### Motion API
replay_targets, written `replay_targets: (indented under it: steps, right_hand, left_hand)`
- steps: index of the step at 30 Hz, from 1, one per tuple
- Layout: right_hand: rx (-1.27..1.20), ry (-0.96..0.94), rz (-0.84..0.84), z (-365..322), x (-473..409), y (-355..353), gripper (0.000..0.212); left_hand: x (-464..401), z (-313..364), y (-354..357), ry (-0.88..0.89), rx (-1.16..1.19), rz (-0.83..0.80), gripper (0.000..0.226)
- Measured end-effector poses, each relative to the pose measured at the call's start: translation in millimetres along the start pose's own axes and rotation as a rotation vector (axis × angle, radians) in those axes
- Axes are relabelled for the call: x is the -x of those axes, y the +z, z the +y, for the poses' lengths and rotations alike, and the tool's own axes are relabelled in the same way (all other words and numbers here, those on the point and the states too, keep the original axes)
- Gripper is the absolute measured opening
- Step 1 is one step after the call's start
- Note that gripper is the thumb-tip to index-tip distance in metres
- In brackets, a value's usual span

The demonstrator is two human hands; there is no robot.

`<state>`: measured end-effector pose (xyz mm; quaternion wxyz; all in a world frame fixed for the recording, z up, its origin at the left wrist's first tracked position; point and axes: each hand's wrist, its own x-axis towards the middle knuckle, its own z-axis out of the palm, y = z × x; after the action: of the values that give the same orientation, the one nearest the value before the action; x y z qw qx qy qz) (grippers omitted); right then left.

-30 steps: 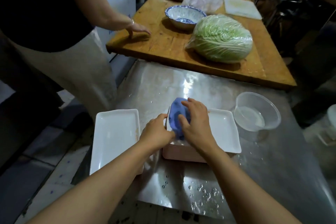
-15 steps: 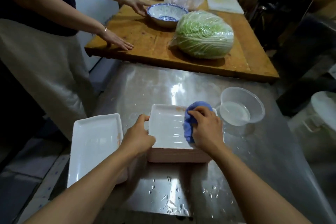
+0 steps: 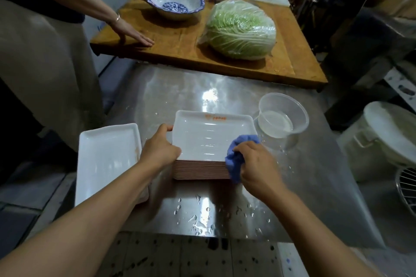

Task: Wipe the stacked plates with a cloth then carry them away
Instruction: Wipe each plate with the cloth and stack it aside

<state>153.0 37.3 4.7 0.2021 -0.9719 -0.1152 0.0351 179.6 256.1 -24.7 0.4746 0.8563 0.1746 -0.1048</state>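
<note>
Right now your left hand (image 3: pixel 161 152) has its grip curled over the left rim of the stacked plates (image 3: pixel 211 139), steadying them, while your right hand (image 3: pixel 256 164) has its grip closed around the blue cloth (image 3: pixel 236 159) at the stack's near right corner. The stack sits on the steel counter (image 3: pixel 180 90), between a separate white tray (image 3: pixel 105 162) on your left and a clear plastic tub (image 3: pixel 282 117) holding some water on your right.

Mind the water. Droplets (image 3: pixel 202 220) lie on the counter just in front of the stack, and the top plate looks glossy and wet, so the stack could slide if you push the cloth hard sideways without bracing it. The tub stands just beside the far right corner; a wide sweep of your right hand could knock it and spill. When you lift, wet rims may slip in your fingers, and a tall stack carried tilted could shed its top plates. Another person (image 3: pixel 45 51) stands close on the left, so check your path first.
</note>
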Motion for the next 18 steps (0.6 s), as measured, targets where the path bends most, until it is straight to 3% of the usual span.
replay_targets:
  steps: [2,12,18]
  right_hand:
    - [-0.018,-0.025,-0.002,-16,3,2,0.017]
    - [-0.155,-0.101,-0.093,-79,-42,34,0.038]
    - [-0.134,-0.133,0.006,-74,-90,39,0.025]
  left_hand:
    - [1,0,-1,0.007,0.026,-0.022,0.056]
    - [4,-8,-13,0.075,0.229,-0.214,0.054]
    - [0,-9,-10,0.086,0.187,-0.213,0.057]
